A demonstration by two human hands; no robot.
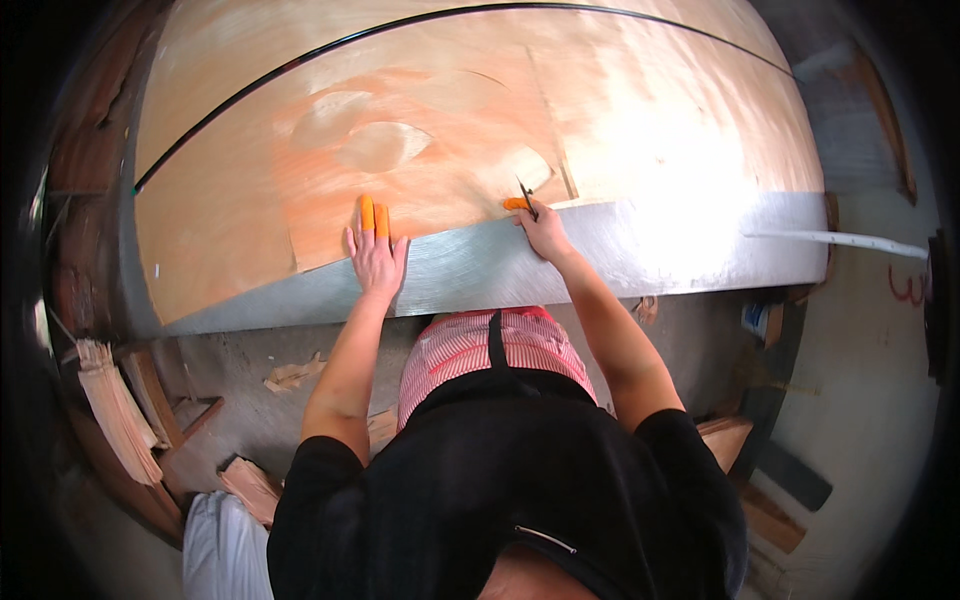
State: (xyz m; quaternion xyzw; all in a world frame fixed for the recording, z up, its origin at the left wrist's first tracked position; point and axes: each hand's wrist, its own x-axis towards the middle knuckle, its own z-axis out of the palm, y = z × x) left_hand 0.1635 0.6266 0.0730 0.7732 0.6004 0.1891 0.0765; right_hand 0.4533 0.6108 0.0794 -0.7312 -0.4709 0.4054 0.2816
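Observation:
A broad, thin sheet of light brown wood veneer point(220, 215) lies over a metal-topped table point(450, 265). My left hand point(377, 262) presses flat on the sheet near its front edge, fingers stretched out, orange covers on two of them. To the right, my right hand point(545, 235) is closed around a thin dark pointed tool point(528, 195), its tip upward and away from me; its exact kind is unclear. An orange cover shows on a finger of this hand too. Just beyond it are a seam and a narrow strip point(568, 178) in the veneer. Leaf-shaped patches point(383, 147) mark the sheet further off.
A long black rod point(400, 22) curves across the far part of the sheet. At right, a white bar point(840, 238) reaches over the table. Bundled veneer strips point(118, 410) stand at left; wood scraps point(295, 373) lie on the floor. White cloth point(225, 545) is at lower left.

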